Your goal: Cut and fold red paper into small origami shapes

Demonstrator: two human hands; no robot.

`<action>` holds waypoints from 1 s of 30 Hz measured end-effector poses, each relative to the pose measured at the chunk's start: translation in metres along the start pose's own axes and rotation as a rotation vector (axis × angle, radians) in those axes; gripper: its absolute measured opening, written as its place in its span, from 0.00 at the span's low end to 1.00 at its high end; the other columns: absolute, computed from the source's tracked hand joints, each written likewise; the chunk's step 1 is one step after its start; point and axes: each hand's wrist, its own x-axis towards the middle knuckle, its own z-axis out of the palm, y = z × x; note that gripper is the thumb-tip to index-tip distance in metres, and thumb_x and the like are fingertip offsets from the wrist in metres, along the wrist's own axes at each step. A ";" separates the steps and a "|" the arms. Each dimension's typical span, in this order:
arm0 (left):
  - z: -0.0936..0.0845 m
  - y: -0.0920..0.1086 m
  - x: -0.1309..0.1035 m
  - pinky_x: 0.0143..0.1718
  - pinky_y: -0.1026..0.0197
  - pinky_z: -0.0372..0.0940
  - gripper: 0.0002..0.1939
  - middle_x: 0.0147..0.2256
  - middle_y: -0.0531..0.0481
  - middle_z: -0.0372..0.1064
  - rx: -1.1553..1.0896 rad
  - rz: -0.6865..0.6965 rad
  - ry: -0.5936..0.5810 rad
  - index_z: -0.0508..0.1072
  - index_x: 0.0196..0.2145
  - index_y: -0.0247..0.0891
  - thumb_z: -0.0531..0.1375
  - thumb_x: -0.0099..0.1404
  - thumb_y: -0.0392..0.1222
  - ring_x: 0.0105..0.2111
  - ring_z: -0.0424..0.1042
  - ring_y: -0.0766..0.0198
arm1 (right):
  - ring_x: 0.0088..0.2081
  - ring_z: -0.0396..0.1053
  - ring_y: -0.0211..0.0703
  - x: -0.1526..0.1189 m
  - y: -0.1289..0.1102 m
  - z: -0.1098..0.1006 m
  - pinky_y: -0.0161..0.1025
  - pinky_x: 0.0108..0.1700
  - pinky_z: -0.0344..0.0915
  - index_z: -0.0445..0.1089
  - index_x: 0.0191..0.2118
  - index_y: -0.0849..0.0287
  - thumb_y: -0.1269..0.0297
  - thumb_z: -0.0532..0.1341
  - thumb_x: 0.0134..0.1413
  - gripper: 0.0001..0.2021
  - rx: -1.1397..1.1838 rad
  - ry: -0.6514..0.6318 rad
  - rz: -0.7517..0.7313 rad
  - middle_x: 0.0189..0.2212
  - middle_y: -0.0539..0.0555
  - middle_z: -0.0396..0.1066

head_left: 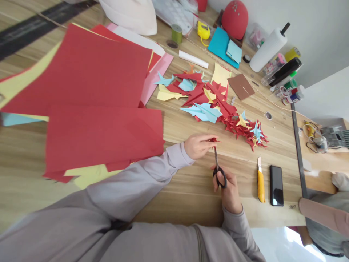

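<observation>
Between the fingers of my left hand (198,146) is a small piece of red paper (214,139), pinched near the middle of the table. My right hand (230,189) grips a pair of scissors with black handles (223,179). The scissor blades point away from me and reach up to the red paper; whether they touch it I cannot tell. Just beyond my hands lies a heap of folded and cut paper shapes (227,109) in red, light blue and yellow. Large red paper sheets (105,134) lie to the left of my left hand.
A yellow utility knife (261,185), its blade out, and a black phone (276,185) lie right of my right hand. Toward the back are a brown paper square (241,86), a white paper roll (193,59), blue folders (221,45) and a yellow tape measure (203,31). Another person's sleeve (321,214) shows at right.
</observation>
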 end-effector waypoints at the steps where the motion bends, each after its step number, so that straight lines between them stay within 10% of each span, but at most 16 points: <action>1: 0.000 0.000 0.000 0.40 0.66 0.72 0.09 0.41 0.41 0.75 -0.002 -0.003 0.003 0.76 0.34 0.35 0.56 0.63 0.32 0.37 0.76 0.66 | 0.15 0.53 0.31 0.000 0.000 0.000 0.33 0.20 0.49 0.72 0.38 0.62 0.50 0.60 0.53 0.18 -0.001 0.001 0.000 0.12 0.44 0.59; 30: 0.000 0.002 0.003 0.44 0.63 0.71 0.08 0.42 0.42 0.75 -0.154 -0.163 0.066 0.76 0.35 0.36 0.56 0.64 0.32 0.39 0.75 0.66 | 0.19 0.57 0.34 -0.008 0.005 -0.005 0.34 0.25 0.55 0.69 0.45 0.60 0.50 0.59 0.55 0.19 -0.056 -0.029 -0.019 0.16 0.46 0.64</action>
